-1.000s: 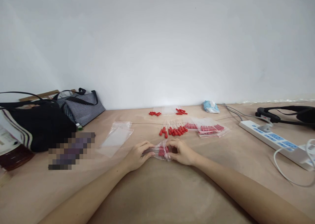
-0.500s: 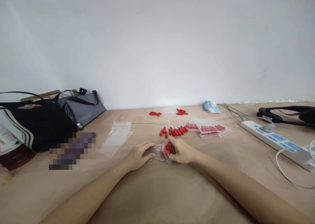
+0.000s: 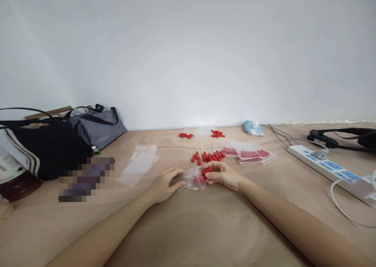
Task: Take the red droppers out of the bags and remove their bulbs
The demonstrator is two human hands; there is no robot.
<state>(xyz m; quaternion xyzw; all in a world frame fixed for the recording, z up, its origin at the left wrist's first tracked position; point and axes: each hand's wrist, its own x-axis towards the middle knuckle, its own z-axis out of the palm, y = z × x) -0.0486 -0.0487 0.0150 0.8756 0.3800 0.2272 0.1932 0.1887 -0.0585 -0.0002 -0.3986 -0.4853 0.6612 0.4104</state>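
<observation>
Nearest, a bare stretch of the brown, smooth-covered table (image 3: pixel 202 228) lay between the two forearms, giving both hands room to rest low and face each other. The left hand (image 3: pixel 167 185) held the left end of a clear, crinkled plastic bag (image 3: pixel 188 179) between curled fingers and thumb, which seemed to steady it with its mouth toward the right. The right hand (image 3: pixel 225 175) had thumb and fingers pinching a cluster of red rounded ends (image 3: pixel 206 171) at that mouth, likely to keep the pieces together; whether any fingertip was inside the plastic could not be told. Just beyond the hands, slim loose pieces with red ends and pale stems (image 3: pixel 210 155) were fanned out, red ends toward the person, probably for easy picking up. To their right, flat clear bags with red ends inside (image 3: pixel 252 155) overlapped in a group, apparently kept apart from the loose pieces. To the left, flat, clear plastic bags without red contents (image 3: pixel 139 163) lay overlapping within the left hand's reach. Farther off, near the wall, more small red pieces (image 3: pixel 217 134) lay at both sides of a translucent sheet-like layer (image 3: pixel 202 131), perhaps set back to leave the near table free.
</observation>
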